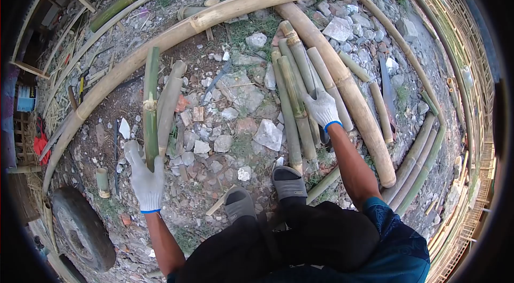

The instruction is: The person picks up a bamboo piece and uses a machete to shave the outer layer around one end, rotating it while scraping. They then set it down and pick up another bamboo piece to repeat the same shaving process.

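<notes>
Rocky earth [243, 93], strewn with pale stones, rubble and patches of grass, is shown outdoors. It is crossed by a long, curved tan bamboo pole [225, 11], and a black rubber tyre [77, 227] is seen at the lower left. The lower end of an upright-looking green bamboo length [151, 77] is met by the left hand [144, 178], white-gloved, its thumb and fingers spread wide. Beside that length, a grey-brown bamboo piece [170, 106] is seen. The right hand [322, 109], likewise gloved, is placed on a row of greenish-grey bamboo pieces [287, 95]; whether one is gripped cannot be told.
</notes>
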`<state>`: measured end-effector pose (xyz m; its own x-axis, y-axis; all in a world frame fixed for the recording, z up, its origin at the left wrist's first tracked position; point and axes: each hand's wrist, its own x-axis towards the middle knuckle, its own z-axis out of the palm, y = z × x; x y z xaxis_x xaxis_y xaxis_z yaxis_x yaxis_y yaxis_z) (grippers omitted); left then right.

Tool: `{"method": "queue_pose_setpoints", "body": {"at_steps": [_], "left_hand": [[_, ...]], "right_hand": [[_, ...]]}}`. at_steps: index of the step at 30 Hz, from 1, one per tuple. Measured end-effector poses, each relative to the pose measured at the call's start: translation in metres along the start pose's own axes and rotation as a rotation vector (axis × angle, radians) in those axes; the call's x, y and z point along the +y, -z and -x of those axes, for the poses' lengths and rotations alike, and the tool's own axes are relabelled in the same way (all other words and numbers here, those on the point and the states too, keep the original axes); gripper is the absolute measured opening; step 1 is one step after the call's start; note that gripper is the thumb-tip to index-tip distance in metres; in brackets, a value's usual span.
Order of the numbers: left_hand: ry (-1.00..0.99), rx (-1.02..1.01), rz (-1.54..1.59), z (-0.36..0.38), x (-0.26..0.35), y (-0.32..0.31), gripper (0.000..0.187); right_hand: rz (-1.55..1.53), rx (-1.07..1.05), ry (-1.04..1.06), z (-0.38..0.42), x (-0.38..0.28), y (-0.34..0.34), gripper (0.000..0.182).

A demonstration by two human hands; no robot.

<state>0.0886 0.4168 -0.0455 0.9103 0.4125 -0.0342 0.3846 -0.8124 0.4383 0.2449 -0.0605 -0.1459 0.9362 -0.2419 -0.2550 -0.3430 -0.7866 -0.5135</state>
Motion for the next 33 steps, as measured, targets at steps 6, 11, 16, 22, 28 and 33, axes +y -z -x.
{"method": "queue_pose_setpoints", "body": {"at_steps": [6,11,16,22,28,33], "left_hand": [[-0.125,-0.040,0.022,0.008,0.015,-0.020,0.065],[-0.225,-0.350,0.193,0.030,0.056,-0.037,0.057],[-0.314,-0.681,0.222,0.048,0.075,-0.056,0.054],[-0.140,-0.617,0.619,0.052,0.082,-0.057,0.060],[-0.056,-0.036,1.008,0.022,0.095,-0.038,0.072],[-0.077,0.028,0.816,0.032,0.079,0.000,0.058]], "right_hand": [[0.273,-0.024,0.115,0.021,0.000,-0.030,0.058],[0.325,-0.036,0.112,0.013,-0.009,-0.031,0.061],[0.215,-0.101,0.097,0.015,-0.019,-0.026,0.063],[0.003,-0.386,0.360,0.070,-0.084,0.010,0.062],[0.045,-0.418,0.741,0.113,-0.136,-0.008,0.045],[-0.065,-0.422,0.838,0.114,-0.146,-0.014,0.053]]}}
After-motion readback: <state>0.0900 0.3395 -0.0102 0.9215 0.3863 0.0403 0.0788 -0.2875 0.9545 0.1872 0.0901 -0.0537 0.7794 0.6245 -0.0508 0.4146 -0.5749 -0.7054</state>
